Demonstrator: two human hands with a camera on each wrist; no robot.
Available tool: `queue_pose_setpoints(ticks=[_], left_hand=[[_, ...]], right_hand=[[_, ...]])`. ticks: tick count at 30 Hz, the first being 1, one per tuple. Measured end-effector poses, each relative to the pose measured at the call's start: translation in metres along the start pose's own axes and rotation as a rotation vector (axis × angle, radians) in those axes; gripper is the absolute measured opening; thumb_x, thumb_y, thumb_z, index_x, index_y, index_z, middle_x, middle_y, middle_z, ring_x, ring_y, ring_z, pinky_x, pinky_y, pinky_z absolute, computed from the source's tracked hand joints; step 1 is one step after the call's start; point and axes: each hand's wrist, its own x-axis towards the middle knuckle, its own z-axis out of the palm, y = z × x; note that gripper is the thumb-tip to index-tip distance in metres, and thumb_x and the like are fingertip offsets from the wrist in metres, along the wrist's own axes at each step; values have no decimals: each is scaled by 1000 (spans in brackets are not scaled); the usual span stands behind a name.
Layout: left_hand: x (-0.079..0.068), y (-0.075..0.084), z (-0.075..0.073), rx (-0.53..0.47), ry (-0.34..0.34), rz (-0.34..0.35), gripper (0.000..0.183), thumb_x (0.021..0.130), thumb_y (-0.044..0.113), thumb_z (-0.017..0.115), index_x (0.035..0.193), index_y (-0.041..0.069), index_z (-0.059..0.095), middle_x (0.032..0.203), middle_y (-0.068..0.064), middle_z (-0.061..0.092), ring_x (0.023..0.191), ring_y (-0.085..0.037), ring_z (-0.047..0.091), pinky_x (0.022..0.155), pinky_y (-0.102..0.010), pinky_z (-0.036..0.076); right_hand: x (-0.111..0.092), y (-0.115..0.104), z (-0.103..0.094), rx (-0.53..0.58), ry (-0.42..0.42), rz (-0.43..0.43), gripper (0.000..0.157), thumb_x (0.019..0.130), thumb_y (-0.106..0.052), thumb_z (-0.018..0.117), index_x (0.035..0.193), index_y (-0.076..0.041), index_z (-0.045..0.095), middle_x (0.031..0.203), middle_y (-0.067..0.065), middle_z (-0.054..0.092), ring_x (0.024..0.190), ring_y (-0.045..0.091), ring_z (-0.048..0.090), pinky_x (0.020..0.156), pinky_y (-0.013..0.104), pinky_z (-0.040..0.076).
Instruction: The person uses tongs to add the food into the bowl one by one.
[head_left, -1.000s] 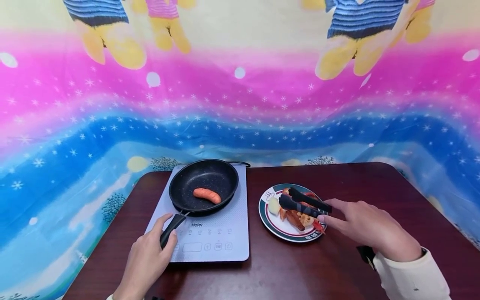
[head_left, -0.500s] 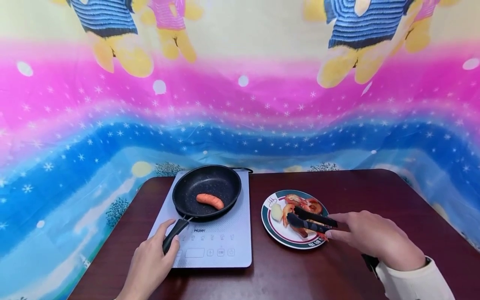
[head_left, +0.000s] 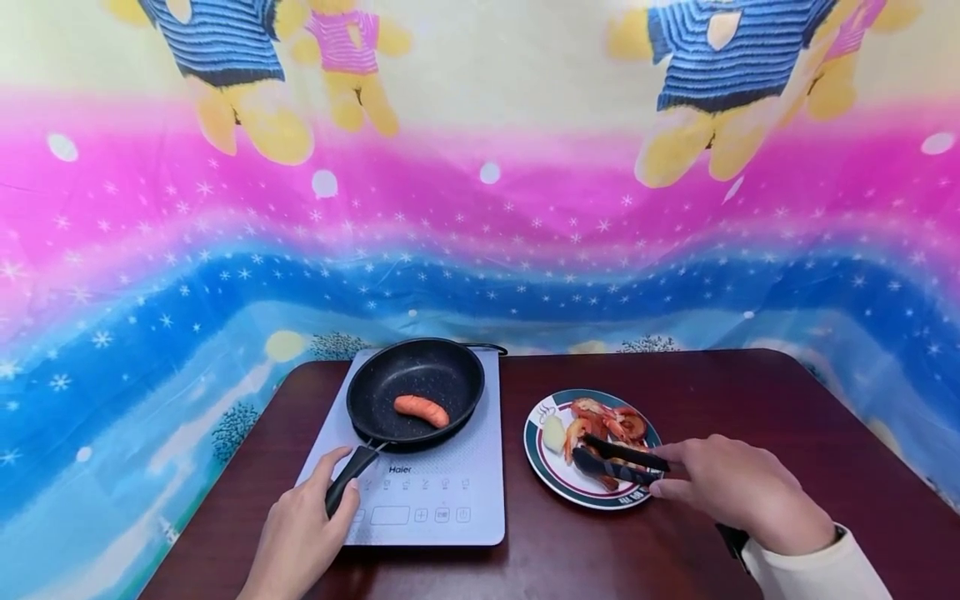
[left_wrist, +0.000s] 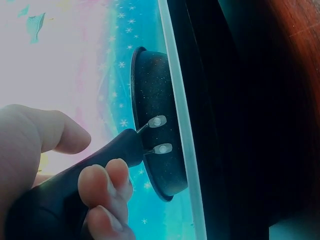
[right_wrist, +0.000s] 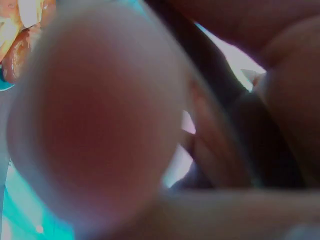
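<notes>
My left hand [head_left: 303, 525] grips the black handle of a frying pan [head_left: 408, 375]; in the left wrist view the fingers curl round that handle [left_wrist: 107, 155]. One reddish sausage [head_left: 422, 410] lies in the pan. At the right, my right hand [head_left: 742, 492] holds black tongs [head_left: 622, 460], their tips down among the food on a round plate [head_left: 546, 477] with a green rim. Shrimp [head_left: 611, 417] and a pale round piece [head_left: 553, 433] show on the plate, partly covered by the tongs. The right wrist view is mostly filled by blurred fingers.
The pan sits on a white Haier induction cooktop [head_left: 420, 533] at the table's left. A black cord [head_left: 487, 347] runs behind it. The dark red wooden table [head_left: 570, 558] ends at a printed cloth backdrop [head_left: 480, 250].
The right hand has brought the tongs lower on the plate, toward its near side, uncovering shrimp at the back. The left hand keeps its grip on the pan. The head view has tilted slightly up.
</notes>
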Motion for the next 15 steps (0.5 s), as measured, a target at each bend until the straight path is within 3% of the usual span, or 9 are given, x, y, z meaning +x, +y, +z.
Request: queue_pose_setpoints(ticks=[9,15], left_hand=[[0,-1,1,-4,7,0,40,95,25,58,134,16,54,54,2,43,46,-14,38,47,-31,31],[0,-1,0,-3,16,3,40,94,25,59,133,16,54,54,3,43,46,-14,38,47,-30,31]], right_hand=[[0,0,4,16,-20,11,51,81,-52,70,124,-25,67,72,-8,57,67,12,50,57,37,40],[2,1,5,-7,10,-13,48,80,-53,70,121,-29,69,78,-10,61,70,11,52,58,38,41]])
